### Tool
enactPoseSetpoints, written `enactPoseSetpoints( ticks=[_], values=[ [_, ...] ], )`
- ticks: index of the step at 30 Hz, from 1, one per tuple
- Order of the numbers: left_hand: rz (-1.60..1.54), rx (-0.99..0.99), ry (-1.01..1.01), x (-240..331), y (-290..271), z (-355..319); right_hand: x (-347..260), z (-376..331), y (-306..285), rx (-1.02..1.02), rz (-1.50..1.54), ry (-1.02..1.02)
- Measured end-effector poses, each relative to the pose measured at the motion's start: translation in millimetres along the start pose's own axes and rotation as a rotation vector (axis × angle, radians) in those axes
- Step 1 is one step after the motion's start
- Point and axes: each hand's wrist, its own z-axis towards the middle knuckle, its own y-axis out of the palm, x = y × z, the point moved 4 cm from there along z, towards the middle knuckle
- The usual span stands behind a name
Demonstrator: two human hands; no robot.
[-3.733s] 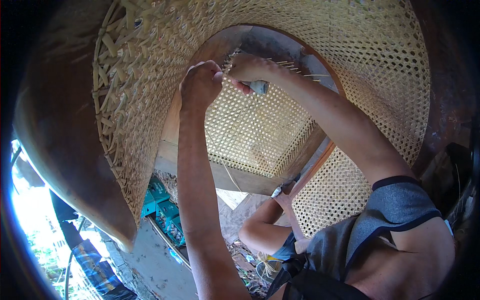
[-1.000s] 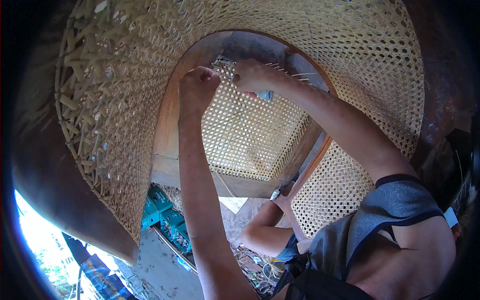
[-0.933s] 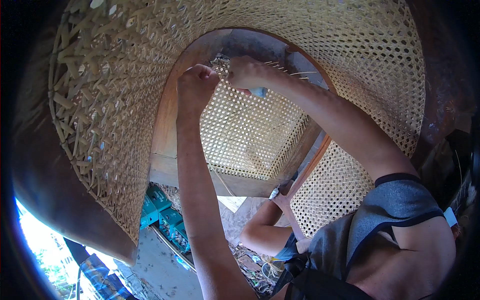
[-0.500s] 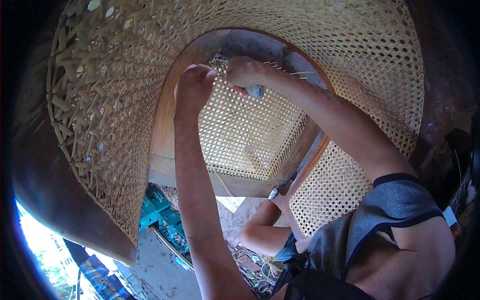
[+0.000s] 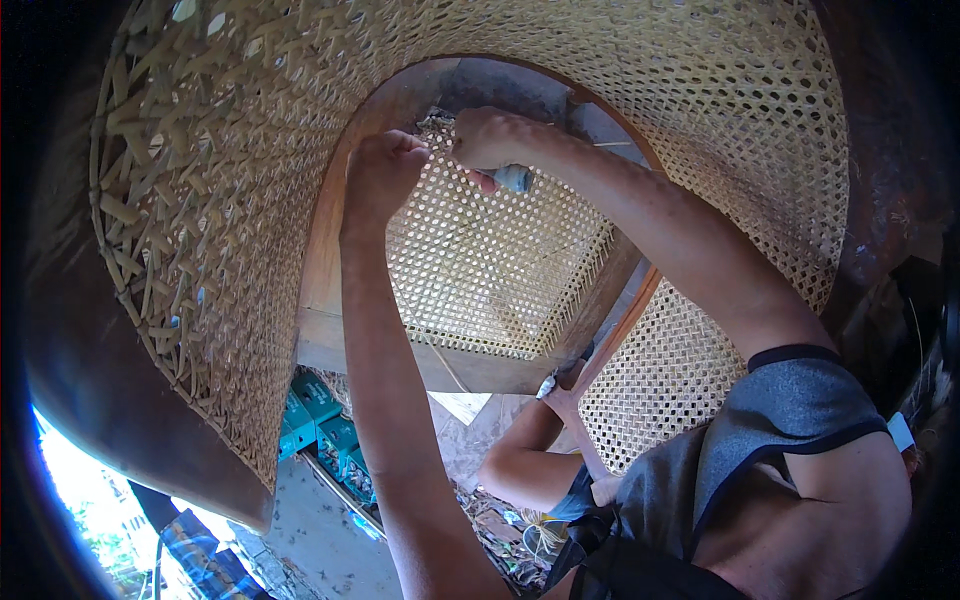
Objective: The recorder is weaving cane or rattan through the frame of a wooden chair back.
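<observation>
A woven cane panel (image 5: 480,260) with open holes fills a wooden seat frame (image 5: 370,355) in front of me. My left hand (image 5: 383,172) is over the frame's far left edge, its fingers pinched together; whatever they grip is too small to make out. Just to its right, my right hand (image 5: 487,142) is closed round a tool, whose rounded grey-blue handle end (image 5: 513,179) sticks out below the palm. The tool's tip is hidden. Both hands are close to a ragged dark patch (image 5: 436,120) at the panel's far edge.
A tall curved cane backrest (image 5: 225,220) wraps round the far side and left. More cane webbing (image 5: 650,375) lies to the right. Teal boxes (image 5: 340,440) stand on the floor at lower left. A person's bent arm (image 5: 535,455) is below the seat; whose it is, I cannot tell.
My left hand has shifted slightly left, away from the right hand. The right hand stays nearly in place, still closed round the tool, and its forearm has dipped a little.
</observation>
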Motion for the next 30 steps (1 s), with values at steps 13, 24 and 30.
enactPoseSetpoints(
  ticks=[13,24,30],
  values=[
    [0.028,-0.109,-0.117,-12,-1,18,-13,-12,6,0.177,-0.043,-0.154],
    [0.325,-0.087,-0.088,6,0,23,-1,5,3,0.033,-0.096,-0.169],
    [0.239,-0.060,0.003,16,9,8,12,19,6,0.049,0.014,-0.052]
  ],
)
